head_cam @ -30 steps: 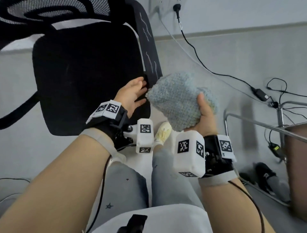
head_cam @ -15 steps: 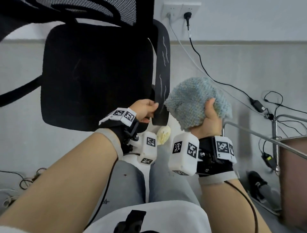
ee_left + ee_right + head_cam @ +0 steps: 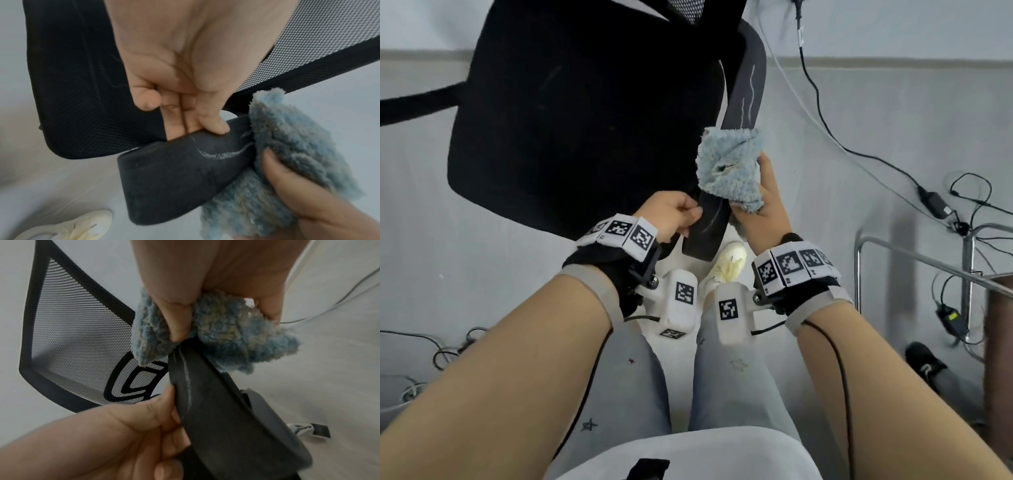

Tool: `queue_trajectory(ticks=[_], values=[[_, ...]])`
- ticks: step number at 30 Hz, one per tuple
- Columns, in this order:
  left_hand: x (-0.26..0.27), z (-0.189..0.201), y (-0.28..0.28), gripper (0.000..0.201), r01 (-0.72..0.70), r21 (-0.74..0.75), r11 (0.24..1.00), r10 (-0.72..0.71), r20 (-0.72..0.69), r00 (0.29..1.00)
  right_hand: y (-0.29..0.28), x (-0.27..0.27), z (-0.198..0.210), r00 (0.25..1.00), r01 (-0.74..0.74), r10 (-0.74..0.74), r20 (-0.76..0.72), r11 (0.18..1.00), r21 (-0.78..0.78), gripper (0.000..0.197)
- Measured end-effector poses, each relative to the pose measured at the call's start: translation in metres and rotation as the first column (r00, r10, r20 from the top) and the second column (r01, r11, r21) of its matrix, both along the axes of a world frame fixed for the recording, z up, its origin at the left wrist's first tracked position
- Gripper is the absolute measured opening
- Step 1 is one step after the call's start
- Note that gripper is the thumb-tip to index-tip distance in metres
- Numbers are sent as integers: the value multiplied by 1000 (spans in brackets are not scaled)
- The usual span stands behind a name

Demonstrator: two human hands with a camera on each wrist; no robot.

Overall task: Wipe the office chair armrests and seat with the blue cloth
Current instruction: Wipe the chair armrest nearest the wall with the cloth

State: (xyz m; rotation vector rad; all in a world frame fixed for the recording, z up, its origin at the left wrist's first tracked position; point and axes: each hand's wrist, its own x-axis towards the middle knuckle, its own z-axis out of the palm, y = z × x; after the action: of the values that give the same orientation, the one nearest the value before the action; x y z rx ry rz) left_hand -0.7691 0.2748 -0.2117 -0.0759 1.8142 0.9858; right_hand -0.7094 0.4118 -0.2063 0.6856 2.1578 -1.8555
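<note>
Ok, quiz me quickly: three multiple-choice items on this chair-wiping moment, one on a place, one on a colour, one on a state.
1. Where is the fluffy blue cloth?
A. wrapped over the scuffed black plastic armrest
B. on the seat
C. on the floor

2. What colour is the shoe under the armrest?
A. red
B. cream
C. green

3. What is the left hand doing?
A. hanging free
B. gripping the armrest's near end
C. holding the cloth

Answers: 1 A, the right hand presses the cloth around the armrest; 2 B, it shows pale cream on the floor; 3 B, its fingers curl round the armrest edge.
</note>
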Motion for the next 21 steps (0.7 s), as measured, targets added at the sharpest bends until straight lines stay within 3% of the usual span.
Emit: queue_trajectory(ticks=[3, 5, 7, 9, 11, 14, 16, 18, 20, 21], values=[[1, 0, -1, 9, 10, 7, 1000, -10, 18, 1000, -14, 17, 1, 996, 58, -62, 64, 996, 68, 51], [2, 1, -1, 14, 1, -16, 1000, -1, 43, 999, -17, 24, 2, 996, 10, -27, 87, 983, 184, 37], [3, 1, 0, 9, -11, -6, 1000, 12, 77, 997, -12, 14, 6, 990, -100, 59, 131, 938, 331, 25], [1, 1, 0, 15, 0, -5, 1000, 1, 85, 996, -1, -13, 8, 989, -72, 11, 147, 905, 419, 19], [-2, 0, 1, 21, 28, -14, 999, -27, 84, 996, 7, -42, 12, 989, -2, -60, 133, 904, 426, 7], [-5, 2, 3, 20, 56, -18, 998, -54, 70, 996, 4, -50, 11, 984, 73, -131, 122, 915, 396, 22], [-6, 2, 3, 16, 74, -19, 997, -73, 64, 995, -6, -26, 13, 983, 1, -70, 172, 929, 371, 31], [-8, 5, 2, 5, 81, -17, 997, -79, 79, 994, -15, 4, 15, 974, -95, 15, 226, 933, 348, 24], [-10, 6, 2, 17, 87, -23, 996, -84, 113, 990, -16, 14, 12, 962, -136, 40, 271, 929, 344, 12], [-10, 4, 2, 14, 93, -22, 995, -90, 123, 988, -13, 9, 13, 963, -140, 42, 267, 923, 358, 19]])
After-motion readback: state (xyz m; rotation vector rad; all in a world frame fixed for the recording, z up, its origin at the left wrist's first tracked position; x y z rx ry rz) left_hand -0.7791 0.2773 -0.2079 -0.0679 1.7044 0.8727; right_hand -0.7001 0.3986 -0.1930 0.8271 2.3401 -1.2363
